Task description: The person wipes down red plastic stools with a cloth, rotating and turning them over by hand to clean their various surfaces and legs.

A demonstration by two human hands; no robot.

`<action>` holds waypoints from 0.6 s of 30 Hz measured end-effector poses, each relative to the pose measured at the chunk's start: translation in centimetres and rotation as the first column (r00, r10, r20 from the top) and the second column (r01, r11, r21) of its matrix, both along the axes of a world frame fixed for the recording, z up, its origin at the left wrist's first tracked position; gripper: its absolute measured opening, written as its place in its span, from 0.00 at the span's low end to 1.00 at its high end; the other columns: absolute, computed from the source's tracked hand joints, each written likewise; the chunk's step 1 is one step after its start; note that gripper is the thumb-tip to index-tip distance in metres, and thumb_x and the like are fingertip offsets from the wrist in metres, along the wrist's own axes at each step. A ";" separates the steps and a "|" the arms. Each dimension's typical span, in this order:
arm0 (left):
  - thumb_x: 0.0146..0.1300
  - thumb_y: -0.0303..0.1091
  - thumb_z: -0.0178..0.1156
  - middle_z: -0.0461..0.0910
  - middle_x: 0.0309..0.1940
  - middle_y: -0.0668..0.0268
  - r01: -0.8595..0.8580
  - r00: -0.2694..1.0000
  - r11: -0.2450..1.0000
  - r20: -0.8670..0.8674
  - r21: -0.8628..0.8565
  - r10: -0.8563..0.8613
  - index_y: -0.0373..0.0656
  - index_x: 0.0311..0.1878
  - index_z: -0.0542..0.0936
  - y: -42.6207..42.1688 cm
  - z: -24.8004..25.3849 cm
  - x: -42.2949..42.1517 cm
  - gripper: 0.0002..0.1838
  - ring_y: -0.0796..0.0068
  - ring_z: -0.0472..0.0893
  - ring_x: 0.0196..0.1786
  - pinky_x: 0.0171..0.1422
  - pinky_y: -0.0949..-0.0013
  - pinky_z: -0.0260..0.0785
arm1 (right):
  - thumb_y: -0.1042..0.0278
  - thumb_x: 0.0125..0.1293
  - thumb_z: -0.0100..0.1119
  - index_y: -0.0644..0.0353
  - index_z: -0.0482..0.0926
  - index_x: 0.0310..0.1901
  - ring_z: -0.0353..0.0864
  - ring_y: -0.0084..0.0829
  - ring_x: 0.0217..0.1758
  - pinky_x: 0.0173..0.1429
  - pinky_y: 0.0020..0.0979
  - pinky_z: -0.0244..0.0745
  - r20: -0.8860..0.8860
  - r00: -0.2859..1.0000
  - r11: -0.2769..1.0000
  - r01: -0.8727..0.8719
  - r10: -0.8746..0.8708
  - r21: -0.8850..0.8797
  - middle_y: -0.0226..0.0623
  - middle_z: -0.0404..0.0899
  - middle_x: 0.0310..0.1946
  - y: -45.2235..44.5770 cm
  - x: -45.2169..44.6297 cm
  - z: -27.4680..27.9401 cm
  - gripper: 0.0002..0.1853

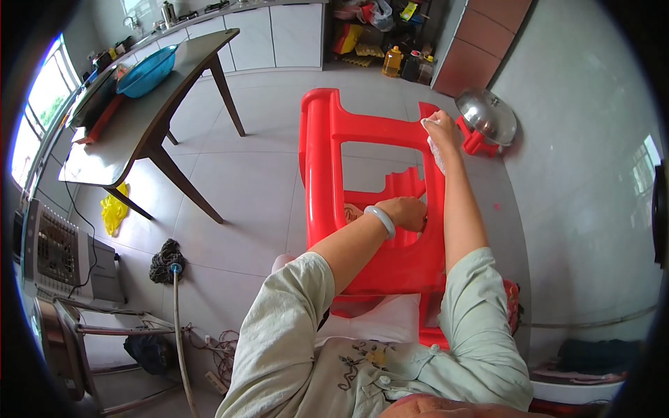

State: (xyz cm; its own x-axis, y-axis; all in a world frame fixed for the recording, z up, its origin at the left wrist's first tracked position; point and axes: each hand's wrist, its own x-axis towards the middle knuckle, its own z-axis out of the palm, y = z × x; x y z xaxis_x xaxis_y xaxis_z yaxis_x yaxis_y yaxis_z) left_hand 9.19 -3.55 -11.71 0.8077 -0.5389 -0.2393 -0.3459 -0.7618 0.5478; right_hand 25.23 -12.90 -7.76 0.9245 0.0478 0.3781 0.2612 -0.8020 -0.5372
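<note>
A large red plastic stool is tipped over in front of me, its open frame facing up. My right hand is closed around a white cloth, pressing it on the far right part of the stool's frame. Reaching into the frame's opening, my left hand is curled closed at the inner edge of the right-hand rail and grips the stool there. A pale bangle circles my left wrist. The left fingertips are partly hidden.
At the left stands a dark-topped table with a blue basin. A mop and a yellow plastic bag lie on the tiled floor. A metal lid rests on a small red stool by the right wall.
</note>
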 end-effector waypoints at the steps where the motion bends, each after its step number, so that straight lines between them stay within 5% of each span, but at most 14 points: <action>1: 0.56 0.32 0.56 0.82 0.39 0.49 0.020 1.000 1.000 0.015 -0.004 -0.020 0.35 0.41 0.83 0.0 0.1 0.0 0.13 0.52 0.83 0.44 0.48 0.56 0.74 | 0.63 0.56 0.61 0.59 0.77 0.35 0.79 0.29 0.31 0.35 0.33 0.73 -0.080 0.996 0.988 -0.022 0.035 0.154 0.37 0.80 0.30 0.1 -1.1 0.4 0.09; 5: 0.56 0.32 0.56 0.82 0.40 0.48 0.002 1.000 1.000 -0.011 -0.012 -0.002 0.35 0.42 0.82 0.2 1.0 -0.5 0.14 0.52 0.82 0.44 0.48 0.56 0.74 | 0.66 0.55 0.64 0.58 0.77 0.34 0.74 0.25 0.27 0.31 0.30 0.70 -0.253 0.918 0.853 -0.145 0.305 0.502 0.33 0.78 0.28 -1.2 -0.4 0.3 0.09; 8: 0.56 0.31 0.55 0.82 0.41 0.47 0.006 0.999 0.999 -0.038 -0.041 -0.008 0.35 0.43 0.82 0.2 1.2 -0.7 0.14 0.51 0.82 0.44 0.49 0.56 0.74 | 0.68 0.55 0.65 0.58 0.76 0.33 0.69 0.21 0.22 0.24 0.27 0.65 -0.185 0.891 0.796 -0.256 0.414 0.549 0.30 0.75 0.26 -1.8 1.0 -0.5 0.08; 11: 0.56 0.31 0.54 0.82 0.42 0.47 0.027 1.000 1.000 -0.009 -0.006 -0.027 0.36 0.43 0.82 0.0 0.7 -0.5 0.15 0.51 0.82 0.45 0.50 0.56 0.74 | 0.64 0.56 0.66 0.57 0.74 0.33 0.67 0.17 0.20 0.21 0.23 0.59 -0.275 0.877 0.785 -0.166 0.395 0.597 0.26 0.71 0.23 -1.4 -0.3 0.4 0.10; 15: 0.56 0.32 0.54 0.82 0.42 0.48 0.003 1.000 1.000 -0.023 -0.003 -0.003 0.36 0.43 0.82 0.2 1.3 -0.8 0.15 0.50 0.82 0.45 0.50 0.56 0.74 | 0.62 0.54 0.66 0.57 0.75 0.33 0.71 0.21 0.23 0.25 0.27 0.63 -0.330 0.914 0.837 -0.019 0.236 0.546 0.28 0.74 0.24 0.1 -1.9 1.5 0.11; 17: 0.56 0.32 0.54 0.82 0.41 0.48 -0.024 1.000 1.000 -0.013 0.007 0.024 0.36 0.43 0.82 0.3 1.2 -0.7 0.15 0.50 0.82 0.45 0.50 0.56 0.74 | 0.59 0.52 0.65 0.56 0.77 0.33 0.77 0.26 0.29 0.33 0.31 0.68 -0.246 0.967 0.959 0.001 0.071 0.282 0.30 0.78 0.27 0.4 -1.7 1.7 0.12; 18: 0.56 0.32 0.54 0.82 0.40 0.48 -0.017 1.000 1.000 -0.007 0.010 0.017 0.36 0.42 0.82 0.3 1.0 -0.5 0.14 0.50 0.82 0.44 0.49 0.56 0.74 | 0.59 0.52 0.65 0.56 0.77 0.33 0.77 0.26 0.29 0.33 0.31 0.68 -0.249 0.966 0.959 0.003 0.071 0.284 0.30 0.78 0.27 0.4 -1.2 1.5 0.12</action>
